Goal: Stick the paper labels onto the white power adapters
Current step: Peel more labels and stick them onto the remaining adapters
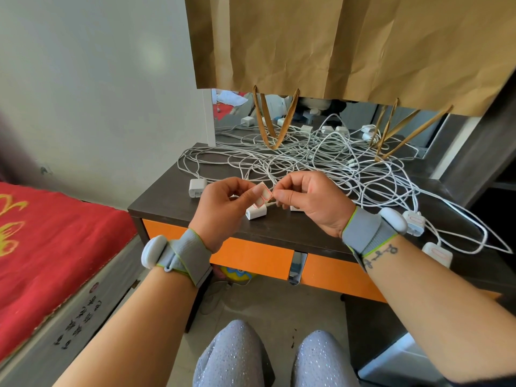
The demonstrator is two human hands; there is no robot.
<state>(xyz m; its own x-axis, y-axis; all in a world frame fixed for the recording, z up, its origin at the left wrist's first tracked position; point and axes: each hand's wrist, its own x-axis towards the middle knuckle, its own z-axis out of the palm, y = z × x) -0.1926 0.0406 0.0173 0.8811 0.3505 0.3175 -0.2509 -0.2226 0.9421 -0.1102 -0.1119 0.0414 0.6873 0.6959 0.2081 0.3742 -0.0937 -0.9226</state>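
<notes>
Red-edged labels (pixel 262 197) on a small sheet are being pinched by the left hand (pixel 223 210) while the right hand (pixel 310 203) is nipping one corner, apparently peeling; next, pressing it onto the adapter (pixel 256 212) just beneath.

a small white strip of paper labels with red-outlined boxes (pixel 262 196) sits at frame centre, tilted, pinched between the left hand (pixel 226 208) and right hand (pixel 310 202). just below it a small white cube-shaped power adapter (pixel 256 213) lies unlabelled on the dark tabletop (pixel 173 199). another bare white adapter (pixel 196 187) lies left of centre. at the right edge two white adapters bearing red-outlined labels (pixel 415 222) (pixel 437 253) lie with their white cables (pixel 321 155) tangled across the upper middle.
</notes>
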